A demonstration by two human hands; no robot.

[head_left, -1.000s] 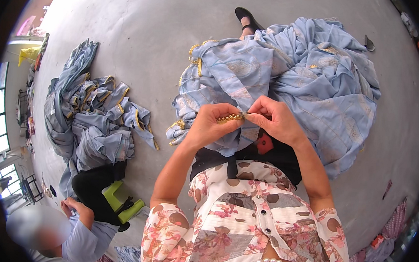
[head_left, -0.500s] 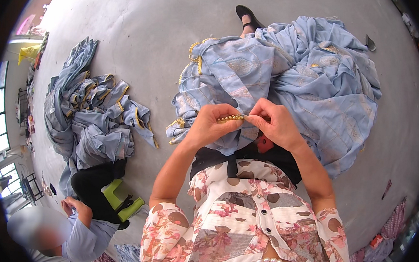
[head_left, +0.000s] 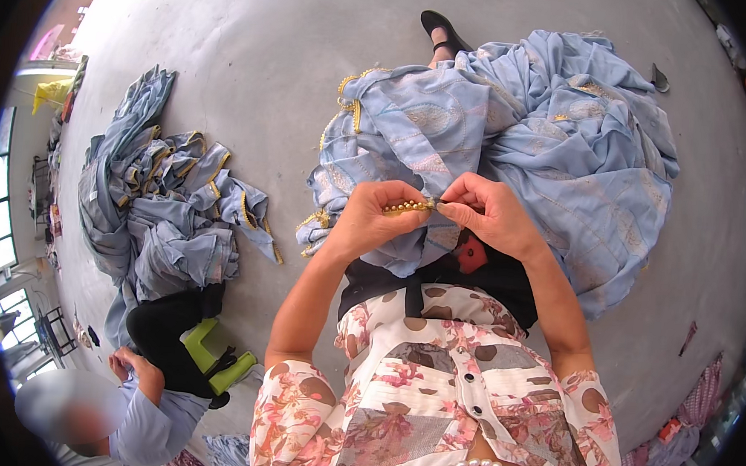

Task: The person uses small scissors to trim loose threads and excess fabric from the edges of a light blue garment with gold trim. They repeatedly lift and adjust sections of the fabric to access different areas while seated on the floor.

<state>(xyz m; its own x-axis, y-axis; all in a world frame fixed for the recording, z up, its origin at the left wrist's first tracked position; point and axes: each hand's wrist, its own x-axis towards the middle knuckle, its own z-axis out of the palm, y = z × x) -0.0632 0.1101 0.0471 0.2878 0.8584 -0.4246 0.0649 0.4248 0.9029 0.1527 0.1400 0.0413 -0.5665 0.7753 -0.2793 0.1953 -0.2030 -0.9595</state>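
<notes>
My left hand (head_left: 380, 221) is closed in a pinch on a gold beaded trim (head_left: 404, 207), which runs along the edge of light blue cloth (head_left: 415, 248). Fingertip to fingertip with it, my right hand (head_left: 489, 216) is pinched at the trim's end. Something small and dark shows between the right fingers, too small to name. The blue cloth, with its patterned patches, spreads in a heap over my lap and the floor in front. More gold edging (head_left: 354, 116) shows along its left side.
To the left lies another pile of grey-blue cloth (head_left: 177, 221) with gold edging. Beside it a person (head_left: 152, 424) sits near a green stool (head_left: 204, 346), hands together. A black shoe (head_left: 441, 32) pokes out beyond my cloth. A small dark object (head_left: 660, 78) lies on the grey floor (head_left: 256, 46).
My right hand has shifted slightly, and its fingertips now sit a little higher against the trim's end. The left hand keeps its pinch; the cloth has barely moved.
</notes>
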